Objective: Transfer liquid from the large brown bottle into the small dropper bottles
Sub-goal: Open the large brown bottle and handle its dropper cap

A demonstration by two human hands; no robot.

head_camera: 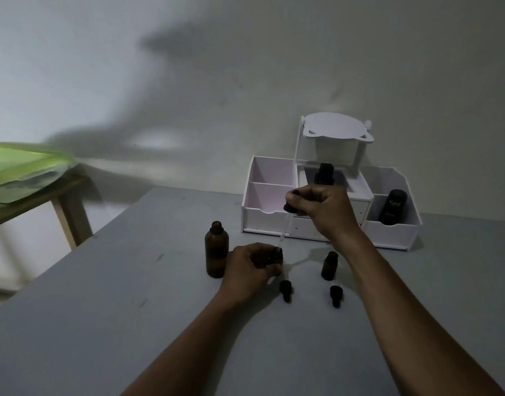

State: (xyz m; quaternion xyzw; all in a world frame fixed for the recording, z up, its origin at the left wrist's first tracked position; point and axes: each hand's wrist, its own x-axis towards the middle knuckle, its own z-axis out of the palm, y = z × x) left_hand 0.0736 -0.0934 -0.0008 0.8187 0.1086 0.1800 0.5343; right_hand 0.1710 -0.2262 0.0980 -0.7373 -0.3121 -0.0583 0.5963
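The big brown bottle [216,250] was smooth amber glass, round with a narrow neck and no cap on, standing upright on the matte grey table [131,310], just to the left of the left hand [252,267]. That hand was wrapped round one small dropper bottle [278,254], mostly hiding it, so only the dark neck peeked out past the fingers. The right hand [322,210] was pinching a dropper [284,228] by its black rubber top, with the thin clear glass tube slanting down so the tip sat right above that little bottle's mouth. Couldn't tell if there was liquid in the tube; it was too dim.

A second small brown bottle [329,265] stood open a bit to the right, under the right forearm. Two black dropper caps [285,290] [336,295] lay on the table nearer the camera, one in front of each small bottle.

Behind it all was a white boxy organizer [262,218] with open compartments, against the wall. The right hand blocked part of its middle section, where a dark capped bottle [325,172] poked up. The right compartment held a black tube [393,207] reading "Kahf". Off to the left was a wooden side table [71,212] with blurry green sheets [17,164] on top.
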